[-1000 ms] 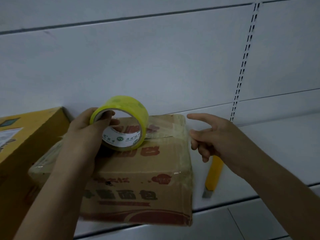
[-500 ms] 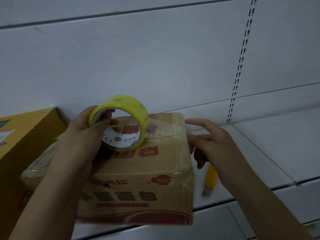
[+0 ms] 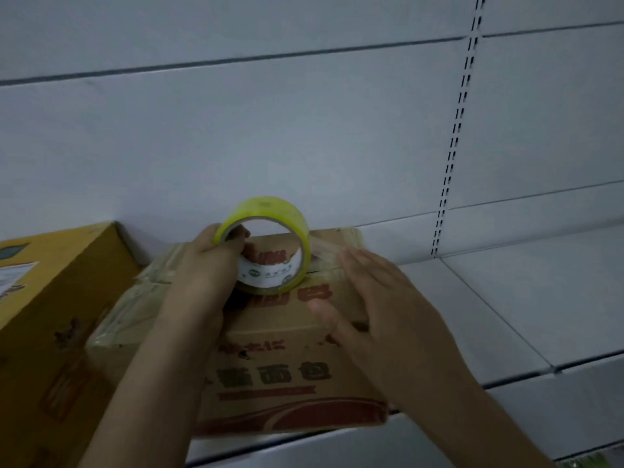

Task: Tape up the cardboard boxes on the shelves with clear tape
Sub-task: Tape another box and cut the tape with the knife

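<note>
A brown cardboard box (image 3: 280, 376) with red print lies on the white shelf (image 3: 506, 298), its top wrapped in clear tape. On top of it stands a roll of clear yellowish tape (image 3: 270, 244). My left hand (image 3: 206, 268) grips the roll's left rim, with fingers inside the core. A short strip of tape runs from the roll to the right. My right hand (image 3: 374, 309) lies flat with straight fingers on the box's right top edge, pressing on that strip.
A yellow cardboard box (image 3: 50, 282) stands just left of the brown one, touching it. The white back panel (image 3: 270, 146) rises behind, with a slotted upright (image 3: 452, 143) at the right. More shelf surface stretches to the right.
My right hand moved left from the air beside the box and now lies flat on its right top edge. The left hand and roll stayed in place. The view tilted down.
</note>
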